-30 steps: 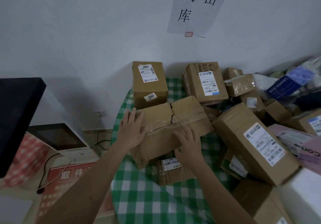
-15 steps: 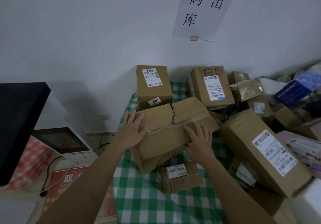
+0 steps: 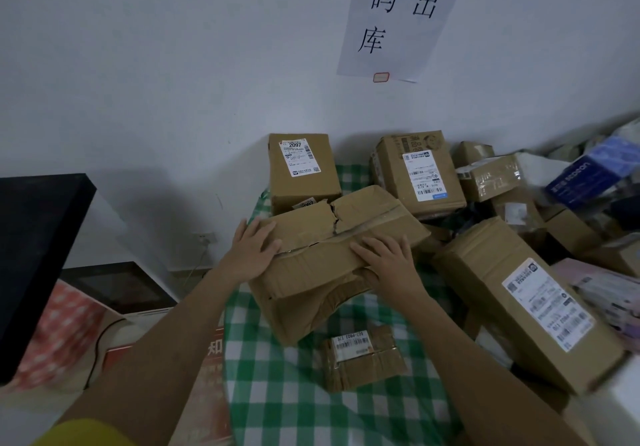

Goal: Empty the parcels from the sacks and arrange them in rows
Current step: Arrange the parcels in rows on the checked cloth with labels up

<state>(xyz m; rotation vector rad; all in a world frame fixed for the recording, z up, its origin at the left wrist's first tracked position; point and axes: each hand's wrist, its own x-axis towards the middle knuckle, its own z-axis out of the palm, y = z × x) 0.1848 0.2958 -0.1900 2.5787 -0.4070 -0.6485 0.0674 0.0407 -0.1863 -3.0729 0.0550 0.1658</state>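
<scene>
Green-checked table (image 3: 277, 393) against a white wall (image 3: 156, 82), paper sign (image 3: 398, 19) above; cardboard parcels heaped at right, box 2097 (image 3: 301, 172) upright at the back. Torn box (image 3: 329, 258) sits tilted mid-table, near edge raised. Left hand (image 3: 252, 251) lies flat on its left end; right hand (image 3: 388, 262) grips its near edge, thumb under; small parcel (image 3: 363, 355) lies in front.

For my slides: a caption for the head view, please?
Both hands hold a crushed cardboard box above a green checked tablecloth amid piled parcels.
</scene>
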